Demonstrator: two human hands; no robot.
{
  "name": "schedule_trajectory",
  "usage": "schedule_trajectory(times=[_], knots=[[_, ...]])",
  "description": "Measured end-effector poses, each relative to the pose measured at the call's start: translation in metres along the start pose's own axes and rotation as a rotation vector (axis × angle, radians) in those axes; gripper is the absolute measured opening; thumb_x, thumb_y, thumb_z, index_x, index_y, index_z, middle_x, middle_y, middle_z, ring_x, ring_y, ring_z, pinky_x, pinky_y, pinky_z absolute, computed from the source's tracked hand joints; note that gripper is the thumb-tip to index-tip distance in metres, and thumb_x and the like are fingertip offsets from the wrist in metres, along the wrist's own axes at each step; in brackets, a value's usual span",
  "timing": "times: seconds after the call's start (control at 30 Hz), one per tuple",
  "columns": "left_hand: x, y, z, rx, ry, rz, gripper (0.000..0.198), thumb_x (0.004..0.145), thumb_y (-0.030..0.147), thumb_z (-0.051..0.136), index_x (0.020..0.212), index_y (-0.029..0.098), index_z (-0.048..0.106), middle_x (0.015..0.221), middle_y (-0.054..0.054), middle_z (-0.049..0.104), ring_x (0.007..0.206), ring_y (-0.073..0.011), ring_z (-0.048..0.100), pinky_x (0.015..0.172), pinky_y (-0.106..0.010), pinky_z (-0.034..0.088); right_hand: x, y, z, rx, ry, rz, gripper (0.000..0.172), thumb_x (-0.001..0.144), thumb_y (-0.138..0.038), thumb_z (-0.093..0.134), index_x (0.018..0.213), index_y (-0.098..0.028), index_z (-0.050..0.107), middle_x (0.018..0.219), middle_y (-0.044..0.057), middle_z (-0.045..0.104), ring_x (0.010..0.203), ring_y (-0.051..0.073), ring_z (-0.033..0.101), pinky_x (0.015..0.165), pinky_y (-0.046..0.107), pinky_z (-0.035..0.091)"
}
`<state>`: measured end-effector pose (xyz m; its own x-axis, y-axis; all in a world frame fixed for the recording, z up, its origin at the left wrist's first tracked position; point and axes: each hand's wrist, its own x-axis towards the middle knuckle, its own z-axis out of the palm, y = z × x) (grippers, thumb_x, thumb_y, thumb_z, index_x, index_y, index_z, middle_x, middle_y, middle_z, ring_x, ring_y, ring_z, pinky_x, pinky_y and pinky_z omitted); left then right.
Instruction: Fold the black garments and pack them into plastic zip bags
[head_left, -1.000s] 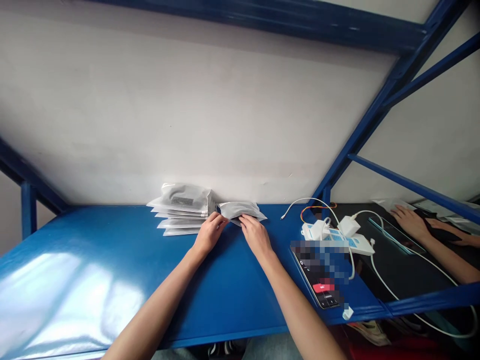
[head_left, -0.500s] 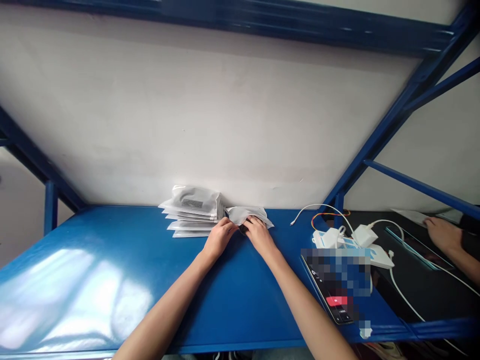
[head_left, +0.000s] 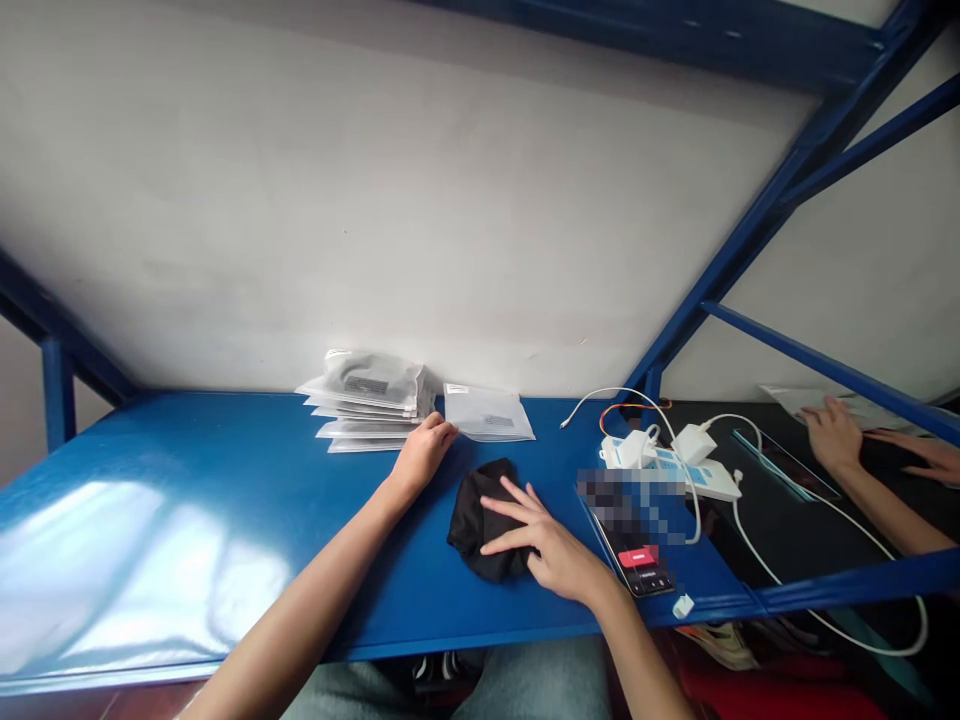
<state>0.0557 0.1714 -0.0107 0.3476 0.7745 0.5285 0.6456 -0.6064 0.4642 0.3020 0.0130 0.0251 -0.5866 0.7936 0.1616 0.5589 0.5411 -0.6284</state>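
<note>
A crumpled black cloth (head_left: 480,515) lies on the blue shelf surface (head_left: 225,500). My right hand (head_left: 544,545) rests flat on its right side with fingers spread. My left hand (head_left: 421,452) reaches toward the back, its fingertips at the left edge of a flat, empty-looking clear plastic bag (head_left: 487,412) that lies against the wall. Just left of that bag is a stack of several filled clear bags (head_left: 365,400).
A phone (head_left: 634,530) lies right of my right hand, beside a white power strip with chargers and cables (head_left: 679,465). Another person's hands (head_left: 847,440) work on a dark table to the right. Blue frame beams (head_left: 750,240) cross overhead.
The black cloth has come out of the clear bag and been drawn toward me by my right hand. The bag now lies flat by the wall with my left hand at its edge.
</note>
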Motion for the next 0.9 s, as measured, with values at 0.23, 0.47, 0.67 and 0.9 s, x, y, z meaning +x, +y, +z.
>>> schedule_trajectory(times=[0.23,0.47,0.67,0.9], knots=[[-0.052,0.090,-0.028,0.082,-0.029,-0.005,0.050,0.103,0.038,0.055,0.152,0.032,0.049,0.150,-0.012,0.055,0.124,-0.0298,0.065,0.100,-0.042,0.057,-0.030,0.029,0.030,0.246,0.546,0.254,0.041,0.105,-0.024,0.040,0.131,-0.033,0.069,0.155,0.005,0.054,0.147,0.025,0.046,0.121,0.053,0.041],[-0.130,0.145,0.019,0.049,-0.282,-0.053,0.100,0.094,0.053,0.065,0.167,0.031,-0.001,0.170,-0.018,0.020,0.156,-0.0426,0.017,0.118,-0.076,0.025,-0.023,0.031,0.038,0.365,0.558,0.319,0.038,0.103,-0.042,0.053,0.137,-0.030,0.063,0.146,0.009,0.062,0.136,0.026,0.059,0.115,0.047,0.049],[-0.134,0.129,0.014,-0.140,-0.336,-0.129,0.076,0.103,0.022,0.047,0.165,0.039,0.006,0.172,-0.010,0.019,0.158,-0.0322,0.015,0.122,-0.068,0.025,-0.026,0.016,0.037,0.134,0.435,0.247,0.049,0.100,-0.035,0.056,0.149,-0.032,0.052,0.155,0.006,0.054,0.144,0.027,0.050,0.118,0.047,0.045],[-0.128,0.120,-0.012,-0.481,0.193,-0.490,0.036,0.106,0.032,0.043,0.141,0.029,0.053,0.143,-0.010,0.063,0.134,-0.0271,0.060,0.110,-0.045,0.052,-0.027,0.011,0.036,0.090,0.323,0.210,0.055,0.097,-0.018,0.052,0.148,-0.039,0.053,0.159,0.000,0.050,0.142,0.024,0.053,0.123,0.054,0.038]])
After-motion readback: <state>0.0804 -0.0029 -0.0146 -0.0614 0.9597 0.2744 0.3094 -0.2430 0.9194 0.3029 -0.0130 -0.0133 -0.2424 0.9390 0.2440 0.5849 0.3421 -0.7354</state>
